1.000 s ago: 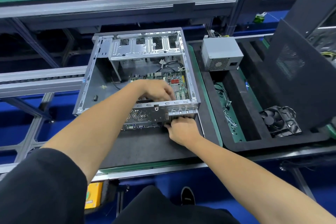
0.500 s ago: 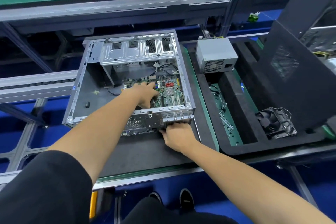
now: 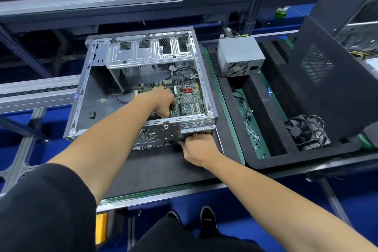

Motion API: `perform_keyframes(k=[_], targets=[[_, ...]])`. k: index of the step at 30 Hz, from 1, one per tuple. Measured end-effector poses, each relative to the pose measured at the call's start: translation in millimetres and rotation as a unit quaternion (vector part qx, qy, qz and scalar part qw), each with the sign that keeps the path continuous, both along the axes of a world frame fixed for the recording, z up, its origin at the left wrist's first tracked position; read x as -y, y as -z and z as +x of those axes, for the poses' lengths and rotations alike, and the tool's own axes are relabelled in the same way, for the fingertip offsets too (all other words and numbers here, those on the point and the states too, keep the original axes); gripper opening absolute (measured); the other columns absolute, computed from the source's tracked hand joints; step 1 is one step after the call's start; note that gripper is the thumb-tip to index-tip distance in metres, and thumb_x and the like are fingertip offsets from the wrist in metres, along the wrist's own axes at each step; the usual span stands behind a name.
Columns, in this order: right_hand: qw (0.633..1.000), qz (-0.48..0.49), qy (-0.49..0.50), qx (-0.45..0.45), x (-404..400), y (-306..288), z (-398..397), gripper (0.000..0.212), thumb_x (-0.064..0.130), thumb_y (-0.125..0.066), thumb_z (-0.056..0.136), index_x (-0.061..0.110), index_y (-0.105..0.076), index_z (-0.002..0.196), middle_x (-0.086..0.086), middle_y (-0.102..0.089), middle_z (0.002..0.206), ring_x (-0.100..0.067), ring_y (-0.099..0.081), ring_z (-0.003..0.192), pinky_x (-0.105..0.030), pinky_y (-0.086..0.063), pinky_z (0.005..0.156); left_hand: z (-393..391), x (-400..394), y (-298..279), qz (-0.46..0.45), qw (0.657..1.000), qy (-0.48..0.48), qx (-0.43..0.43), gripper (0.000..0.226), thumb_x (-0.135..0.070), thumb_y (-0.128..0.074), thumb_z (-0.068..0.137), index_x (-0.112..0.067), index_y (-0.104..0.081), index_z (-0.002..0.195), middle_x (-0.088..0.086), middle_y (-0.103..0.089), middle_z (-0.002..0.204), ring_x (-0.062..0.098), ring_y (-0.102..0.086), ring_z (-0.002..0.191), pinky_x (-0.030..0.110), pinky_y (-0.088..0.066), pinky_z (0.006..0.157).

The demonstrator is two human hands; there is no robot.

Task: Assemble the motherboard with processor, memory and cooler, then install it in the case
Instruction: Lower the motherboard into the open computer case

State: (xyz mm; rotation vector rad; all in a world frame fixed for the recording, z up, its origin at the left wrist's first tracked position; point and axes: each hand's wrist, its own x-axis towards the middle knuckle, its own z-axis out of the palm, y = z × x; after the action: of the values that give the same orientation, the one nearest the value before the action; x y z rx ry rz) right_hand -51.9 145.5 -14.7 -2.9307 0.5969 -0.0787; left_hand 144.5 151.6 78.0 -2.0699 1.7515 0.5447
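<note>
Motherboard (image 3: 185, 98), lying inside the case (image 3: 81, 96) at its right: seating step judged in hand, pressed by left hand (image 3: 163, 100) with curled fingers, case's near wall gripped by right hand (image 3: 199, 146); alignment then fastening called for.

One open metal case (image 3: 81, 96), with one green motherboard (image 3: 189, 98) lying inside it; one grey power supply (image 3: 240, 56); one black cooler fan (image 3: 306, 132); one black foam tray (image 3: 263, 108); one dark side panel (image 3: 331, 80); two hands (image 3: 163, 100) (image 3: 197, 147); two shoes (image 3: 207, 218)
</note>
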Motion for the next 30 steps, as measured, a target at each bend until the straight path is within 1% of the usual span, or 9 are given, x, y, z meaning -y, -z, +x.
perform_keyframes(k=[2, 6, 11, 15, 17, 20, 25, 27, 30], targets=[[1.0, 0.0, 0.001, 0.0, 0, 1, 0, 0.045, 0.038, -0.04, 0.098, 0.008, -0.07, 0.082, -0.011, -0.071, 0.084, -0.031, -0.065, 0.082, -0.031, -0.037, 0.064, -1, -1, 2, -0.001, 1.0, -0.003, 0.011, 0.03, -0.014, -0.055, 0.08, -0.03, -0.066, 0.102, 0.003, -0.043, 0.103, 0.027, -0.039, 0.1, 0.041, -0.033, 0.092], [1.0, -0.006, 0.003, 0.0, -2, 1, 1, 0.047, 0.04, -0.04, 0.098, 0.008, -0.07, 0.082, -0.011, -0.071, 0.084, -0.031, -0.065, 0.082, -0.03, -0.032, 0.063, -3, -1, 4, 0.011, 1.0, -0.012, 0.004, 0.029, -0.013, -0.053, 0.081, -0.03, -0.065, 0.102, 0.005, -0.043, 0.109, 0.03, -0.038, 0.106, 0.043, -0.031, 0.097], [1.0, -0.019, -0.003, -0.01, -1, 2, 1, 0.05, 0.044, -0.04, 0.097, 0.009, -0.071, 0.081, -0.011, -0.07, 0.081, -0.031, -0.065, 0.079, -0.029, -0.031, 0.06, -3, 0, 8, 0.011, 1.0, -0.011, 0.011, 0.025, -0.017, -0.054, 0.081, -0.028, -0.065, 0.101, 0.004, -0.042, 0.106, 0.03, -0.038, 0.105, 0.044, -0.031, 0.096], [0.999, -0.036, 0.002, -0.02, -1, 3, 1, 0.047, 0.043, -0.043, 0.096, 0.008, -0.072, 0.084, -0.011, -0.071, 0.082, -0.031, -0.065, 0.08, -0.03, -0.032, 0.061, -3, 0, 8, 0.02, 1.0, -0.01, 0.022, 0.024, -0.017, -0.054, 0.081, -0.027, -0.064, 0.1, 0.004, -0.042, 0.104, 0.03, -0.038, 0.104, 0.046, -0.031, 0.097], [0.999, -0.038, 0.003, -0.023, -1, 4, 2, 0.046, 0.043, -0.043, 0.097, 0.008, -0.072, 0.085, -0.011, -0.071, 0.082, -0.031, -0.065, 0.08, -0.03, -0.032, 0.061, -3, 1, 9, 0.023, 0.999, -0.004, 0.032, 0.026, -0.017, -0.053, 0.081, -0.027, -0.062, 0.103, 0.004, -0.041, 0.105, 0.029, -0.038, 0.104, 0.045, -0.032, 0.096], [0.999, -0.03, 0.004, -0.028, 0, 5, 3, 0.046, 0.043, -0.044, 0.097, 0.009, -0.071, 0.085, -0.01, -0.071, 0.084, -0.03, -0.065, 0.082, -0.03, -0.032, 0.061, -2, 2, 10, 0.018, 0.999, -0.001, 0.035, 0.028, -0.015, -0.052, 0.081, -0.026, -0.058, 0.106, 0.003, -0.038, 0.102, 0.026, -0.034, 0.096, 0.044, -0.032, 0.094], [0.999, -0.03, 0.01, -0.024, 0, 5, 2, 0.051, 0.049, -0.043, 0.096, 0.009, -0.071, 0.08, -0.011, -0.071, 0.079, -0.03, -0.066, 0.076, -0.029, -0.032, 0.059, 2, -2, 12, -0.018, 1.0, -0.023, -0.008, 0.026, -0.012, -0.054, 0.079, -0.025, -0.065, 0.098, -0.001, -0.04, 0.096, 0.025, -0.036, 0.096, 0.04, -0.03, 0.088], [0.999, -0.03, 0.02, -0.024, 0, 4, 3, 0.055, 0.053, -0.042, 0.095, 0.01, -0.069, 0.074, -0.009, -0.07, 0.075, -0.029, -0.066, 0.072, -0.028, -0.032, 0.057, 3, -3, 11, -0.027, 0.999, -0.03, -0.025, 0.028, -0.012, -0.055, 0.078, -0.026, -0.068, 0.097, -0.002, -0.041, 0.094, 0.023, -0.035, 0.094, 0.037, -0.028, 0.085], [0.999, -0.032, 0.028, -0.029, 1, 4, 5, 0.057, 0.055, -0.041, 0.095, 0.01, -0.069, 0.074, -0.008, -0.07, 0.075, -0.028, -0.066, 0.071, -0.028, -0.033, 0.057, 4, -2, 12, -0.023, 0.999, -0.027, -0.031, 0.031, -0.011, -0.055, 0.077, -0.028, -0.07, 0.099, -0.002, -0.042, 0.096, 0.022, -0.032, 0.092, 0.037, -0.027, 0.083]])
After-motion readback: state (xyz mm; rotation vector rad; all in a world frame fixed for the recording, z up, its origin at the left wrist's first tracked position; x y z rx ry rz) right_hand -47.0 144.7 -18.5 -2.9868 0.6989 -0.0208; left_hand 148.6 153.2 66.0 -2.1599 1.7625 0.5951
